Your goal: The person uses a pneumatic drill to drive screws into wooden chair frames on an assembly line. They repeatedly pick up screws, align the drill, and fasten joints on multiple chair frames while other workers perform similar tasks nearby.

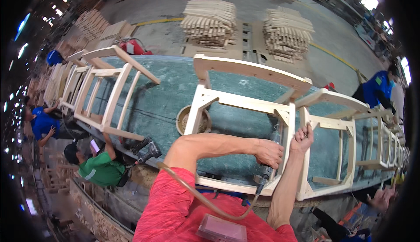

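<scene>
An unfinished pale wood chair frame (pixel 245 104) stands on the green-topped workbench (pixel 166 97) in front of me. My left hand (pixel 269 152) is closed around a pneumatic tool (pixel 264 176) pressed against the frame's right side rail; a tan air hose (pixel 197 194) runs from it across my red sleeve. My right hand (pixel 302 137) grips the frame's right upright from outside, fingers curled over the wood.
A second chair frame (pixel 337 145) stands to the right, more frames (pixel 105 93) to the left. A round bowl (pixel 192 119) and a black power tool (pixel 146 151) lie on the bench. Stacked wood parts (pixel 210 21) sit on the floor beyond. People in green and blue work nearby.
</scene>
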Action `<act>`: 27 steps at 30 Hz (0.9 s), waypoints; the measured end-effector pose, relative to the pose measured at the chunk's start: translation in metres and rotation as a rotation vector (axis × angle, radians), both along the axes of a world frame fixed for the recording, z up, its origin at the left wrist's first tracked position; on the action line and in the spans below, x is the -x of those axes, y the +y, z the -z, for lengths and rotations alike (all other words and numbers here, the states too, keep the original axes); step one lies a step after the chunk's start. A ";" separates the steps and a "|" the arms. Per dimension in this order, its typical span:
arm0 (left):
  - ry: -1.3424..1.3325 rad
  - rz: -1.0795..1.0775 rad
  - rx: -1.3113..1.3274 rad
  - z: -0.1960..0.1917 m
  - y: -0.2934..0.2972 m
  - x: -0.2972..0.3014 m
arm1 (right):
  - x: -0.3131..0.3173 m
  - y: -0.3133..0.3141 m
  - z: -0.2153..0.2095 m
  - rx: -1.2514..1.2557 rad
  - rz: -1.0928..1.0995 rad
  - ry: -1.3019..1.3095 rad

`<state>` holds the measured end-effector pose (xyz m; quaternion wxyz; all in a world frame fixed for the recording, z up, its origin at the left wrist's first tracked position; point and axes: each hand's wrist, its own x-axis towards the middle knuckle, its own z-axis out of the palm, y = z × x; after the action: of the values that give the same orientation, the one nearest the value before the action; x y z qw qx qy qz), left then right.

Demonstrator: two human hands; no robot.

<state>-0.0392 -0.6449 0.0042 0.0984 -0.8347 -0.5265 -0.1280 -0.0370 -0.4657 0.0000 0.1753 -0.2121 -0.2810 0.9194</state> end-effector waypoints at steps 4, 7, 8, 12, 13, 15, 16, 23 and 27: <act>-0.009 -0.021 -0.036 0.001 0.005 -0.001 | -0.008 0.015 0.013 0.017 -0.019 0.065; 0.022 0.013 -0.019 -0.003 0.011 0.002 | -0.012 0.022 0.013 -0.001 0.023 0.041; 0.013 -0.007 -0.026 0.000 0.007 0.000 | -0.011 0.017 0.011 -0.004 0.026 0.029; 0.016 -0.023 -0.072 0.001 0.005 0.001 | -0.012 0.017 0.013 0.039 0.012 0.122; 0.011 -0.027 -0.069 0.001 0.005 0.001 | -0.013 0.017 0.014 0.020 0.004 0.119; 0.017 -0.037 -0.067 0.002 0.005 0.003 | -0.013 0.018 0.016 0.082 -0.048 0.171; 0.021 -0.042 -0.069 0.002 0.005 0.002 | -0.013 0.019 0.016 0.114 -0.073 0.196; 0.055 -0.054 -0.090 0.000 0.009 0.004 | -0.011 0.032 0.015 0.465 -0.275 0.382; 0.047 -0.036 -0.133 -0.001 0.010 0.003 | -0.016 0.045 -0.009 0.704 -0.350 0.510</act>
<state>-0.0427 -0.6345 0.0052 0.1682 -0.8195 -0.5293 -0.1413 -0.0208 -0.4204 0.0087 -0.0015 0.0247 0.0686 0.9973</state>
